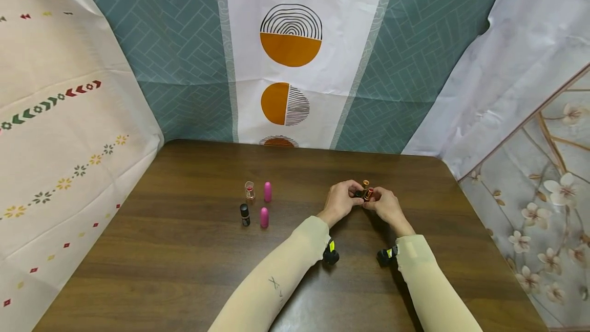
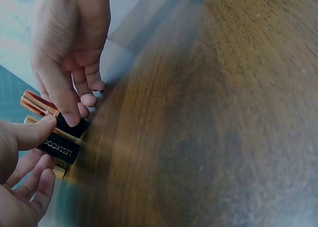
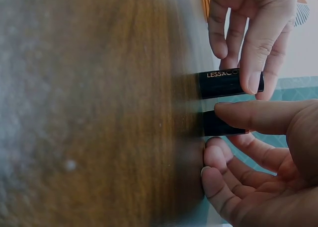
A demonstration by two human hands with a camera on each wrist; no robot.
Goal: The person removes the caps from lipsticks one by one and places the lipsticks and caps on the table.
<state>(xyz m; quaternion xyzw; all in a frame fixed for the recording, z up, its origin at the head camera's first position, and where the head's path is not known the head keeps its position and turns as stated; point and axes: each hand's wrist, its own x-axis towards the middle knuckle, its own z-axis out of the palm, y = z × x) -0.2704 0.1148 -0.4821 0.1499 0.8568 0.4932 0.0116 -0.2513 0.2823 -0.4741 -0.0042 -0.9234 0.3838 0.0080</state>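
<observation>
Both our hands are curled into small pinches, the left hand (image 1: 342, 198) on the lettered black tube (image 3: 221, 85) and the right hand (image 1: 386, 206) on the copper-topped black tube (image 2: 71, 126), side by side on the right part of the tabletop (image 1: 184, 250). We expect both to be light and rigid but slick, so we'd hold the broad black bases squarely, sparing the narrower metallic tops, which may twist.
</observation>
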